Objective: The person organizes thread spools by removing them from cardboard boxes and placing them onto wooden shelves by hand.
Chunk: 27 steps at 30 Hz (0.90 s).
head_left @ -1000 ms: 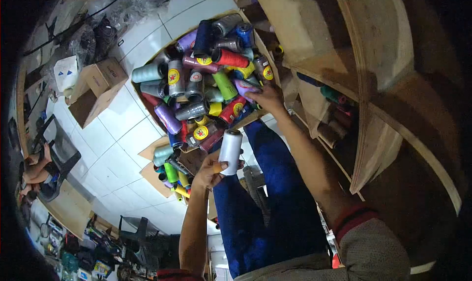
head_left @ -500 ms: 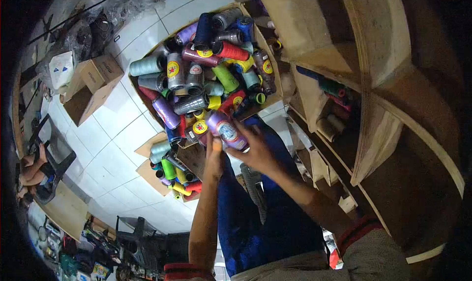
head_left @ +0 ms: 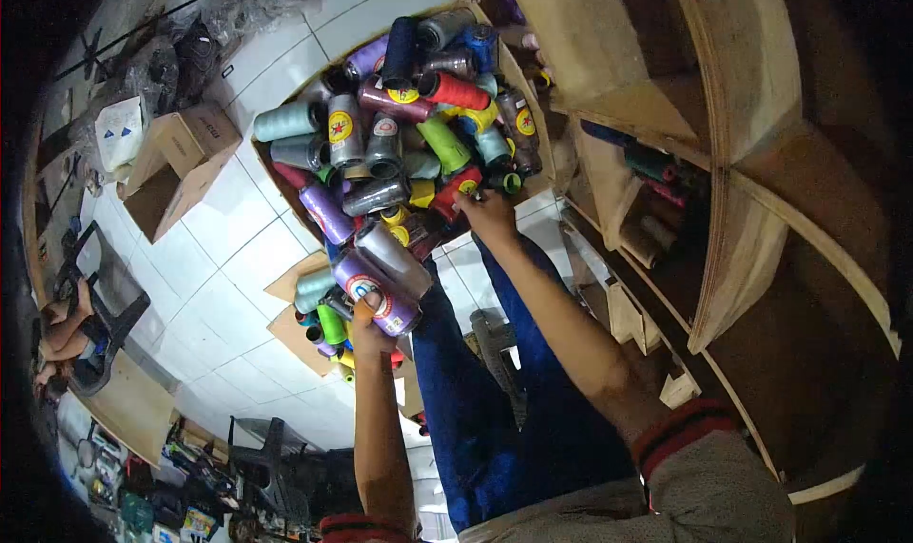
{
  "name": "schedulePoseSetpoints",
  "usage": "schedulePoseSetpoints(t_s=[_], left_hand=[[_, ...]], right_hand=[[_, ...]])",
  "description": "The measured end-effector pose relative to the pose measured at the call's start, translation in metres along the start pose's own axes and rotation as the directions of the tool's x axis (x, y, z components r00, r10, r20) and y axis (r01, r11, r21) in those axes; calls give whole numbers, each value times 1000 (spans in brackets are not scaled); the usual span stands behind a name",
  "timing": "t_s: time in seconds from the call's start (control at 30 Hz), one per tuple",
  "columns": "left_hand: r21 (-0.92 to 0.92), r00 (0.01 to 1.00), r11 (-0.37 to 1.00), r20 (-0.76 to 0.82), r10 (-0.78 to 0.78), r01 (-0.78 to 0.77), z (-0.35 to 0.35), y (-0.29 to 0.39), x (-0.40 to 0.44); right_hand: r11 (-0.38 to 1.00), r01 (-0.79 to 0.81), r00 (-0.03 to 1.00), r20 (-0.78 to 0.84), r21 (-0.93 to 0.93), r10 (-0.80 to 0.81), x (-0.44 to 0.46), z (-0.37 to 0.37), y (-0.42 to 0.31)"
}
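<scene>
My left hand is closed around the lower end of a purple thread spool with a round label. A greyish spool lies right alongside the purple one; whether my fingers hold it too is hidden. My right hand reaches to the near edge of a cardboard box heaped with thread spools. Its fingers are bent at a red spool with a yellow label, and their grip is partly hidden. Around it lie a lime green spool and a dark grey spool.
A smaller box with mixed spools stands left of my legs. Wooden shelving rises close on the right, with spools inside. An open carton stands on the tiled floor. A person's bare legs show at far left.
The purple spool, in both hands before, has moved left and towards me in my left hand. My right hand has let go of it and moved up to the red spool.
</scene>
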<state>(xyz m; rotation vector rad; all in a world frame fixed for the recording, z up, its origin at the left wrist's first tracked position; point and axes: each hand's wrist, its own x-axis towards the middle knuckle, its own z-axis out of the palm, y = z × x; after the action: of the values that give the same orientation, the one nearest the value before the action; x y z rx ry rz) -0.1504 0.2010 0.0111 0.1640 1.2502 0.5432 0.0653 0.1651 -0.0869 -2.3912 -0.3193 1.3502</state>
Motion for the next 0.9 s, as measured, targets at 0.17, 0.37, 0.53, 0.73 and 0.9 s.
schedulePoseSetpoints(t_s=[0.17,0.37,0.53,0.73,0.9], left_hand=[[-26,999,999,-17,-36,35,-11,-7,-10],[-46,999,999,-30,-15,14,-8,2,-27],[-51,956,998,294,-20,36,17,38,-37],[-9,772,979,614,165,-202,199,153,-116],[-159,359,775,818,450,-611,410,243,-206]], right_hand=[[850,-302,953,119,432,279,44,53,40],[451,-467,884,415,761,215,20,19,69],[804,-243,942,330,543,62,-126,-150,-66],[684,586,798,-161,434,-581,-303,-316,-231],[305,944,267,-834,125,-483,-306,-396,-331]])
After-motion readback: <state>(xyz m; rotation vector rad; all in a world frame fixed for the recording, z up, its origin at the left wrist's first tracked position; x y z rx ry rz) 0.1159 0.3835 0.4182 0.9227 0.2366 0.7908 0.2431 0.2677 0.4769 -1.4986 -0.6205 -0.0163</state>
